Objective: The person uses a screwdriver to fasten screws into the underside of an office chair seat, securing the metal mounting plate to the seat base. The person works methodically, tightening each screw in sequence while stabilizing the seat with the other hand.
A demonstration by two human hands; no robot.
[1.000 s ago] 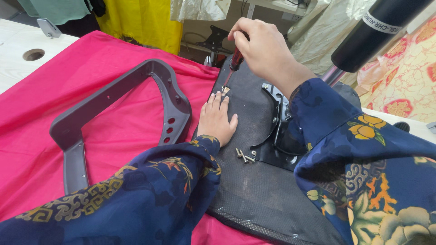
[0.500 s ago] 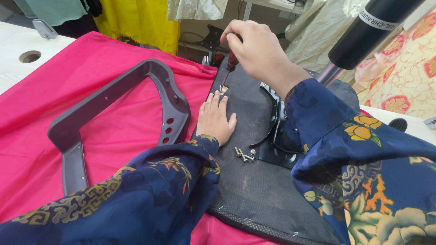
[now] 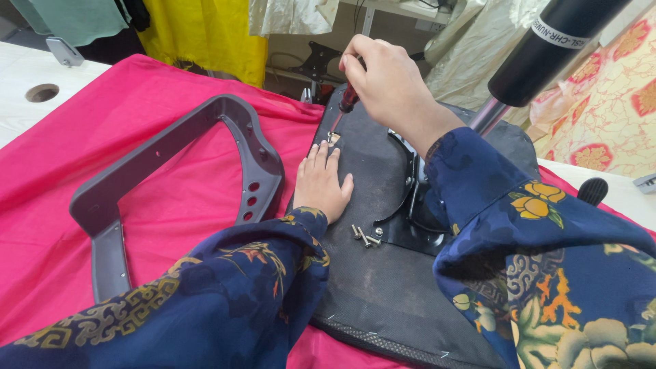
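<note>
- Black seat base [image 3: 383, 287] upside down on pink cloth [image 3: 171, 157]
- right hand [image 3: 389, 85] clenched round screwdriver [image 3: 346, 102], tip at base's edge
- left hand [image 3: 321, 184] flat, open, fingers by tip
- loose screws [image 3: 365, 236] nearby, grey frame [image 3: 171, 150] alongside

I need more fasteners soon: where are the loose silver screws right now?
In the head view, the loose silver screws lie on the black chair seat underside, just right of the left hand and beside the black metal mounting plate.
</note>
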